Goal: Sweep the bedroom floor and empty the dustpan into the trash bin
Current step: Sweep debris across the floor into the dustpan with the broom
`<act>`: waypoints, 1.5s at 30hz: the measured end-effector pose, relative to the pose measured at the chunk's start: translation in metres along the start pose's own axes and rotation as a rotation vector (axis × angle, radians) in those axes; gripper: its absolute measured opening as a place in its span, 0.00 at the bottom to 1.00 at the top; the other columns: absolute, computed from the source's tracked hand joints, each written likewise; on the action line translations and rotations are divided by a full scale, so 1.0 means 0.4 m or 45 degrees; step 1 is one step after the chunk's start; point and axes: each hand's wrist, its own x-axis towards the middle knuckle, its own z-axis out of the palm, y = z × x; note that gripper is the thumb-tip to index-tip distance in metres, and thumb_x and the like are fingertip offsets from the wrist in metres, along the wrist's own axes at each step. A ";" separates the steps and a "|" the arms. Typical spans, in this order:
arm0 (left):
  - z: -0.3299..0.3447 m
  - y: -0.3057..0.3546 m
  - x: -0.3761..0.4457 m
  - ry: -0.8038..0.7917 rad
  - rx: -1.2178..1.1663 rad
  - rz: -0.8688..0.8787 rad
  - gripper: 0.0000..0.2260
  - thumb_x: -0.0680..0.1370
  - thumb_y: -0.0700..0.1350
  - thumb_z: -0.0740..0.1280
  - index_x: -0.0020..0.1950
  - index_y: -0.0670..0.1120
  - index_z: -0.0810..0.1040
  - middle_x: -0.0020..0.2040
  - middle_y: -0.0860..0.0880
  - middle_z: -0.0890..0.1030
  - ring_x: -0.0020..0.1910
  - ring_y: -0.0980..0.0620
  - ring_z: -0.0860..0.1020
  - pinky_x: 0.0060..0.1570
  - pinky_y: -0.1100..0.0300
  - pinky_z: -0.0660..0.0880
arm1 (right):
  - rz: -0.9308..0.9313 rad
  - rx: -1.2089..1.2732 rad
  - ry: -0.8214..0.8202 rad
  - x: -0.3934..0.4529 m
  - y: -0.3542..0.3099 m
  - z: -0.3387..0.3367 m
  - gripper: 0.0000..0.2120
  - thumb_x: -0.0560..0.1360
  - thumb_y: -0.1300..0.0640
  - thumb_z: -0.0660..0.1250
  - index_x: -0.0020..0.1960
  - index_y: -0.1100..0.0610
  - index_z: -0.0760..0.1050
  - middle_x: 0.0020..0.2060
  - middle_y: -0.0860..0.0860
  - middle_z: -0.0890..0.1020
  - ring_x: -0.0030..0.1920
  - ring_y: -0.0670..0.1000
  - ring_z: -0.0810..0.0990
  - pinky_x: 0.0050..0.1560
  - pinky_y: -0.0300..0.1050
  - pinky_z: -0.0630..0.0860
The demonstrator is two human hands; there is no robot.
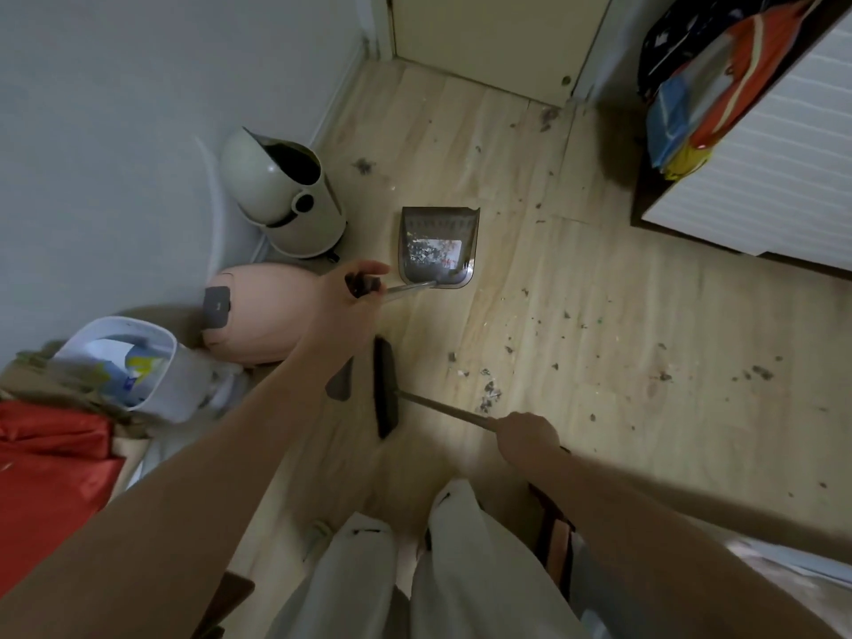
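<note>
The dustpan (pixel 435 246), part-filled, is held by fingers of the left hand (pixel 357 288) curled round its handle, just right of the trash bin (pixel 286 196), while the broom (pixel 386 389) is gripped nearer by the right hand (pixel 525 438)

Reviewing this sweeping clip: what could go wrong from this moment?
The dustpan already holds debris; tilting it in the left hand might spill some before the cream bin. Debris lies scattered widely, so the broom in the right hand may miss bits.

Pink egg-shaped container (pixel 258 315), red bag (pixel 50 458)
</note>
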 end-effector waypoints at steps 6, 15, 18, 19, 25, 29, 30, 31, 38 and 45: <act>0.046 0.010 0.021 -0.054 0.093 0.049 0.13 0.76 0.31 0.62 0.56 0.42 0.80 0.41 0.55 0.78 0.35 0.74 0.74 0.37 0.81 0.68 | 0.193 -0.061 0.057 0.002 0.166 -0.008 0.19 0.82 0.60 0.54 0.71 0.51 0.67 0.33 0.48 0.67 0.30 0.45 0.71 0.28 0.37 0.69; 0.125 0.045 0.031 -0.121 0.075 0.031 0.10 0.77 0.34 0.64 0.54 0.46 0.80 0.40 0.49 0.78 0.26 0.56 0.70 0.26 0.65 0.69 | 0.298 0.098 0.116 -0.053 0.313 -0.046 0.17 0.81 0.60 0.55 0.68 0.54 0.69 0.32 0.45 0.68 0.28 0.43 0.69 0.24 0.35 0.64; 0.150 0.052 0.037 -0.111 0.063 0.040 0.10 0.77 0.35 0.65 0.52 0.48 0.80 0.37 0.51 0.78 0.25 0.57 0.70 0.25 0.63 0.68 | 0.170 0.045 0.111 -0.055 0.280 -0.008 0.17 0.81 0.59 0.55 0.68 0.51 0.69 0.33 0.45 0.68 0.28 0.43 0.69 0.26 0.35 0.66; 0.156 0.052 0.039 -0.113 0.055 0.041 0.10 0.77 0.35 0.64 0.52 0.49 0.80 0.37 0.51 0.78 0.24 0.57 0.70 0.24 0.64 0.68 | 0.122 0.031 0.100 -0.054 0.261 0.006 0.17 0.80 0.58 0.55 0.68 0.50 0.69 0.35 0.46 0.70 0.30 0.44 0.71 0.29 0.35 0.68; 0.213 0.040 0.041 -0.170 0.072 0.076 0.10 0.77 0.35 0.65 0.52 0.49 0.79 0.39 0.53 0.78 0.33 0.59 0.74 0.31 0.73 0.70 | 0.085 -0.005 -0.087 -0.038 0.223 0.076 0.17 0.80 0.57 0.58 0.68 0.46 0.69 0.43 0.49 0.76 0.41 0.50 0.75 0.40 0.41 0.73; 0.255 0.029 0.046 -0.197 0.104 0.073 0.10 0.76 0.35 0.66 0.51 0.49 0.80 0.42 0.55 0.78 0.40 0.60 0.77 0.41 0.72 0.72 | 0.203 -0.058 -0.092 -0.060 0.324 0.059 0.19 0.79 0.55 0.57 0.69 0.45 0.67 0.45 0.49 0.76 0.41 0.50 0.75 0.40 0.40 0.75; 0.262 0.028 0.045 -0.187 0.113 0.074 0.10 0.76 0.35 0.66 0.51 0.49 0.79 0.41 0.55 0.78 0.40 0.60 0.76 0.41 0.72 0.71 | 0.229 -0.100 -0.077 -0.065 0.348 0.046 0.20 0.80 0.56 0.56 0.70 0.46 0.67 0.46 0.49 0.76 0.42 0.50 0.75 0.40 0.40 0.74; 0.269 0.030 0.043 -0.185 0.114 0.074 0.10 0.76 0.35 0.66 0.50 0.49 0.79 0.40 0.56 0.77 0.39 0.61 0.76 0.39 0.73 0.71 | 0.260 -0.129 -0.058 -0.069 0.370 0.031 0.19 0.80 0.57 0.54 0.70 0.47 0.67 0.46 0.49 0.76 0.42 0.49 0.75 0.39 0.40 0.72; 0.305 0.096 0.042 -0.276 0.116 0.093 0.10 0.76 0.33 0.65 0.49 0.47 0.79 0.42 0.51 0.77 0.38 0.59 0.75 0.34 0.78 0.67 | 0.283 -0.128 0.001 -0.124 0.447 -0.059 0.19 0.81 0.60 0.53 0.71 0.51 0.67 0.40 0.48 0.74 0.36 0.47 0.76 0.32 0.38 0.71; 0.351 0.142 0.024 -0.352 0.109 0.153 0.08 0.77 0.33 0.65 0.50 0.44 0.79 0.46 0.47 0.78 0.37 0.59 0.74 0.33 0.77 0.68 | 0.081 -0.115 -0.087 -0.153 0.378 0.008 0.16 0.80 0.56 0.57 0.67 0.51 0.69 0.49 0.52 0.79 0.48 0.52 0.80 0.49 0.43 0.78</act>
